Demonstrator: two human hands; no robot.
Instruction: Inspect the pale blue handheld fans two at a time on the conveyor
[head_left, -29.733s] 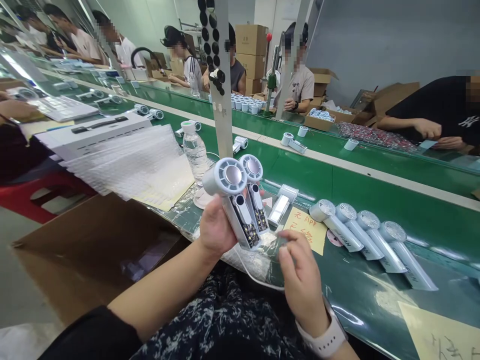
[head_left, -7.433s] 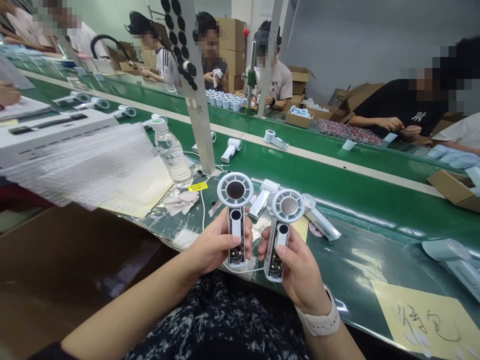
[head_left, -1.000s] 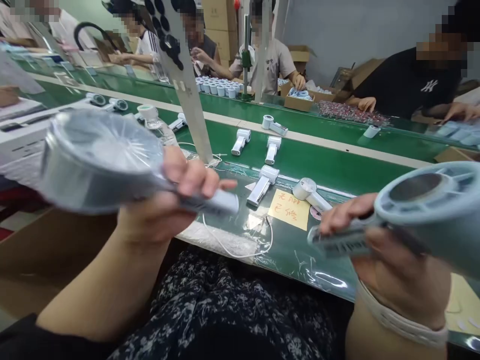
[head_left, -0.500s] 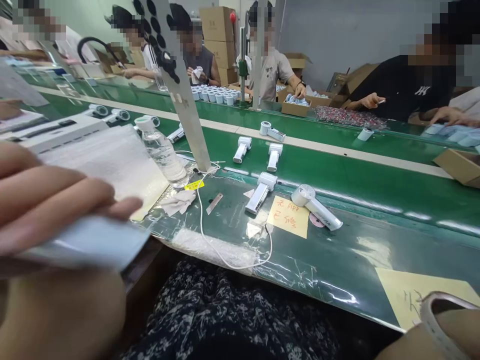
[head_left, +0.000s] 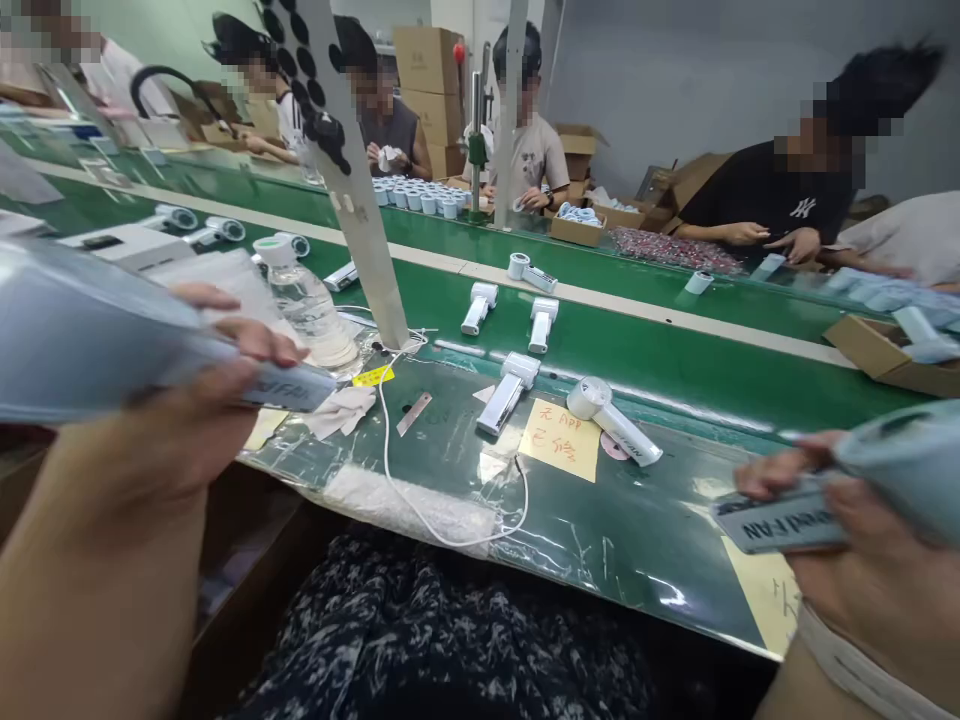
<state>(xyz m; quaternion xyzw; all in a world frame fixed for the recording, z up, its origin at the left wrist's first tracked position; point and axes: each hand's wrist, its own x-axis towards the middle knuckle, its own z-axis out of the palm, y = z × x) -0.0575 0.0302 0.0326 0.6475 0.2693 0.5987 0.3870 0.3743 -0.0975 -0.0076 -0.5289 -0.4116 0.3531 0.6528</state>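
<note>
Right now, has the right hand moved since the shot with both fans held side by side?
Yes. The right hand has moved outward to the right, away from the metal post, and now sits beyond the yellow note marked APP.

Handheld fans, 2, now tilted sideways and held well apart in left hand and right hand; desk row of 4 reduced to 1 fan.

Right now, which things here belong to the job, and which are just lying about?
Part of the job:
the left hand with a handheld fan
the right hand with a second handheld fan

Just lying about:
a plastic water bottle
a white cable
a crumpled cloth
</note>
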